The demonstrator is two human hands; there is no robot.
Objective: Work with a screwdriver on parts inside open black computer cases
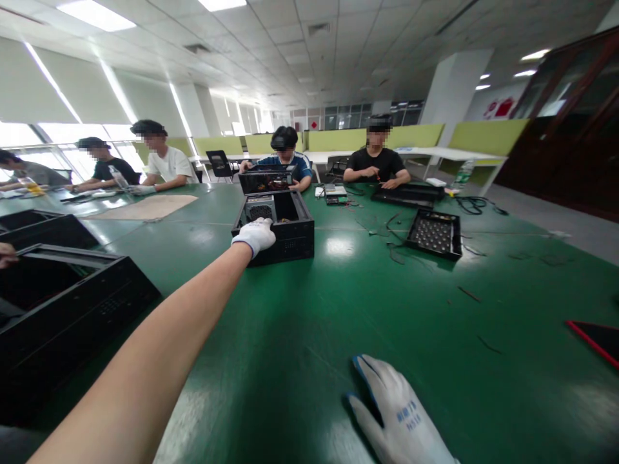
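Fingers of left hand (256, 236) on computer case (294, 240), near-left edge, grip unclear; right hand (399, 412) spread, well apart

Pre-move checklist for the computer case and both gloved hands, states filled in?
1. Left gloved hand on computer case: ok, at its near edge.
2. Grip firm: cannot tell, fingers partly hidden.
3. Right gloved hand unloaded: ok, open, holding nothing.
4. Co-worker's hands well away: not ok, a hand is just behind the case.
5. Black tray apart from case: ok, off to the right.
6. Case's inner parts fastened: cannot tell.
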